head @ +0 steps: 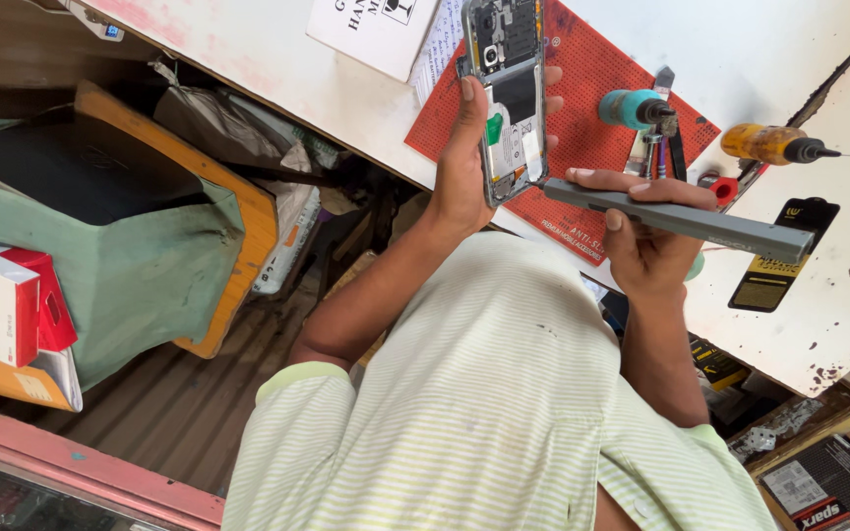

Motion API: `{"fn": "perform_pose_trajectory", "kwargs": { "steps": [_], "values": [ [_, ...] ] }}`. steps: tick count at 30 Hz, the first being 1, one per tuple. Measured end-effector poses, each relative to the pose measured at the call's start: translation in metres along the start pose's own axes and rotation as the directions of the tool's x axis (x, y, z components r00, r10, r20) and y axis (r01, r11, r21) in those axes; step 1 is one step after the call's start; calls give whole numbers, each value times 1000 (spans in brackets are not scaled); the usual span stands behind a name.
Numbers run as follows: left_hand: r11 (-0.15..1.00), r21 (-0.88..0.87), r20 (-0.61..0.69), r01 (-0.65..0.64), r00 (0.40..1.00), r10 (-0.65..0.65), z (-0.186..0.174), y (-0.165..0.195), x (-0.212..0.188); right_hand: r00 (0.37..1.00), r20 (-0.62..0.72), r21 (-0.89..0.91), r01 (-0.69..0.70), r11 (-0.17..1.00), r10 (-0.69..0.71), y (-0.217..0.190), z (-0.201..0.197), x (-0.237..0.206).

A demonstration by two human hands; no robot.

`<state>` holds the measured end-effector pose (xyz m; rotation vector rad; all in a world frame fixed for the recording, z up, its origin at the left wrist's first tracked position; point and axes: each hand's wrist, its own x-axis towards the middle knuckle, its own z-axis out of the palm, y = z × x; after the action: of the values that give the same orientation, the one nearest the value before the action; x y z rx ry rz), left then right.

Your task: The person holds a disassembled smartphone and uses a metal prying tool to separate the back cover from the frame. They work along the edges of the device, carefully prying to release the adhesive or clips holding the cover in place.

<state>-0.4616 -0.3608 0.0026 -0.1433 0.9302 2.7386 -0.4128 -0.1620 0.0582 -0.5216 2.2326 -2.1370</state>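
My left hand [459,167] is wrapped around an opened phone [509,98] with its back cover off, so the circuit board and camera show. It holds the phone upright above a red perforated mat [602,88]. My right hand [646,251] grips a long grey pen-shaped power screwdriver [686,221]. The tool's thin tip touches the lower edge of the phone, beside my left fingers. Both forearms reach out from my pale green striped shirt [484,393].
A teal-handled screwdriver [635,108] and a yellow-handled one [774,145] lie by the mat on the white table [789,49], with a black card [784,256] and a white booklet [371,29]. At left are a green cloth [140,265] and red and white boxes [7,305].
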Motion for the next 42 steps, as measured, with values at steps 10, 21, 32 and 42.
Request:
{"fn": "perform_pose_trajectory", "kwargs": {
  "steps": [10,21,32,42],
  "values": [
    [999,-40,-23,16,1000,-17,-2,-1,0,1000,12,-1,7,1000,-7,6,-2,-2],
    [999,-25,-15,29,999,-30,-3,-3,0,1000,12,15,7,1000,-8,7,-5,-3],
    [998,-36,-18,52,998,-52,-2,-1,1,1000,12,12,8,1000,-8,8,-7,-3],
    [999,-6,-7,43,999,-43,-3,0,1,1000,18,4,17,1000,-17,9,-7,-3]
  ]
}}
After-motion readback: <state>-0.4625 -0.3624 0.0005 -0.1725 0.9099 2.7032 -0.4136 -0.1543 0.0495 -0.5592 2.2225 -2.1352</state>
